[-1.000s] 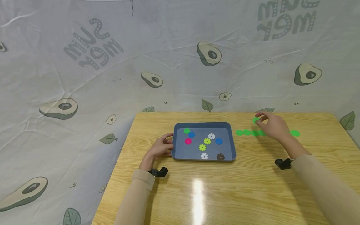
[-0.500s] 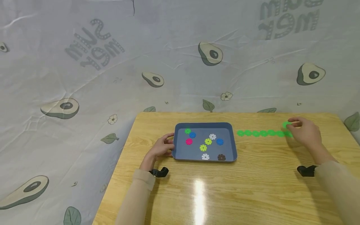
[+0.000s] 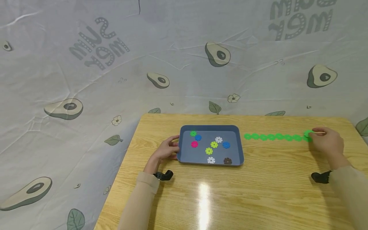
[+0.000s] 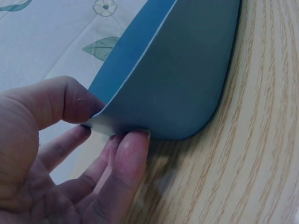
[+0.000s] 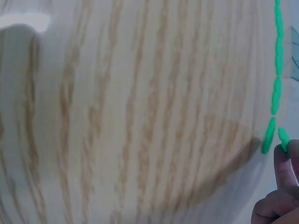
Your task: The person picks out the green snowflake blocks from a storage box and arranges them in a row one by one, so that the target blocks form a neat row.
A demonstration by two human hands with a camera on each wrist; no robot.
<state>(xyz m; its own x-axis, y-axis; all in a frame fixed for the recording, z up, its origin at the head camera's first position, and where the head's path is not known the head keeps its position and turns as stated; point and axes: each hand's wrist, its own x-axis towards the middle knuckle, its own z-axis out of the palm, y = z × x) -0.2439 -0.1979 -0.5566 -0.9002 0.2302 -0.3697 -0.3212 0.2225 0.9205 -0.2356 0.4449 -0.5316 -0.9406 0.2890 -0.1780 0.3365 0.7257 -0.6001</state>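
Observation:
In the head view my left hand (image 3: pixel 165 149) is at the left end of a blue-grey tray (image 3: pixel 191 156). The left wrist view shows one finger hooked over the tray's rim (image 4: pixel 135 67) and the thumb against the outer wall. My right hand (image 3: pixel 329 142) pinches a green notched disc (image 3: pixel 308 133) between thumb and finger. It is close over the right end of a row of green notched discs (image 3: pixel 279 136) laid along the table. In the right wrist view the pinched disc (image 5: pixel 283 139) is beside the row's end disc (image 5: pixel 269 135).
Inside the tray lie loose notched discs: a green one (image 3: pixel 193 133), a pink one (image 3: pixel 194 144), a brown one (image 3: pixel 227 161), and blue, yellow-green and white ones. The wooden table (image 3: pixel 244 195) meets a cloth backdrop (image 3: pixel 184 80) with avocado prints at its far edge.
My right hand has carried the green disc rightward along the row and lowered it to the row's right end. The left hand stays at the tray.

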